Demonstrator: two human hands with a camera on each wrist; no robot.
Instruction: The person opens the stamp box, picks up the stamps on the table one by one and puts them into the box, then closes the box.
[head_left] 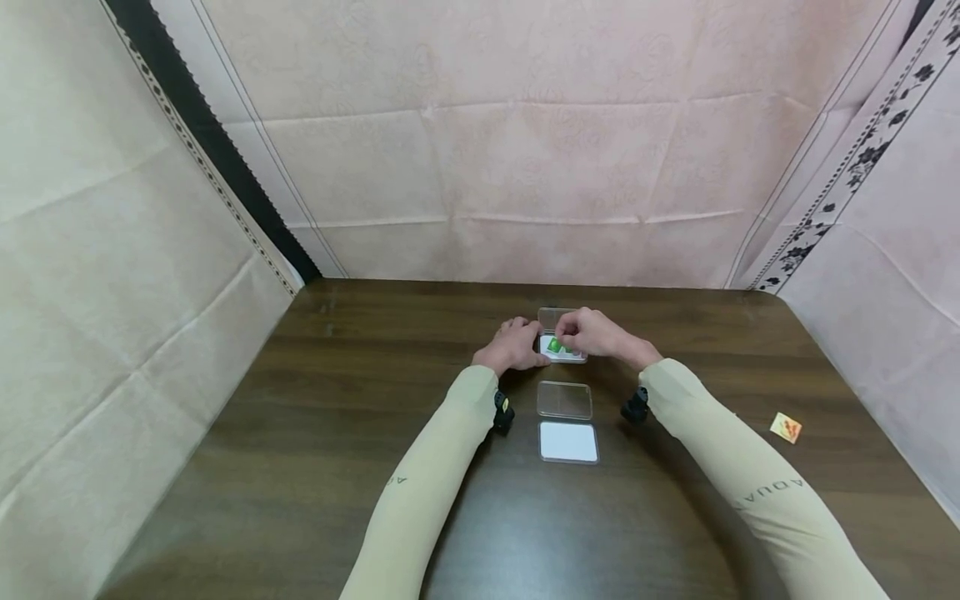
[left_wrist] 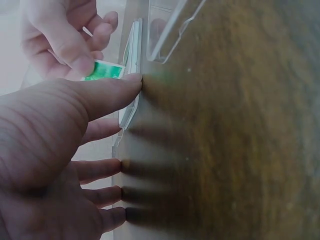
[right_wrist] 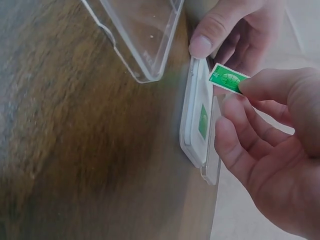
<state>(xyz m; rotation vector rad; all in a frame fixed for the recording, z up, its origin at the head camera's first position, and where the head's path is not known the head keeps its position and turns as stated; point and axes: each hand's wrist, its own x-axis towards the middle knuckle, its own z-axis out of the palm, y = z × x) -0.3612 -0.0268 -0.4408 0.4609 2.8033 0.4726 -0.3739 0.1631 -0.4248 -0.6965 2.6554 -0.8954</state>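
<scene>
My right hand pinches a small green postage stamp with perforated white edges between thumb and index finger. It holds the stamp above an opened shallow clear case with a white bed. Another green stamp lies on that bed. At the case's left side is my left hand, thumb at the front edge and index fingertip by the side. Its other fingers reach out straight, their tips on the table in the left wrist view.
Nearer on the wooden table lies a second opened case, its transparent lid behind a white-bedded base. Far to the right is a small orange-and-yellow stamp-like square. Pale cloth hangs behind the table.
</scene>
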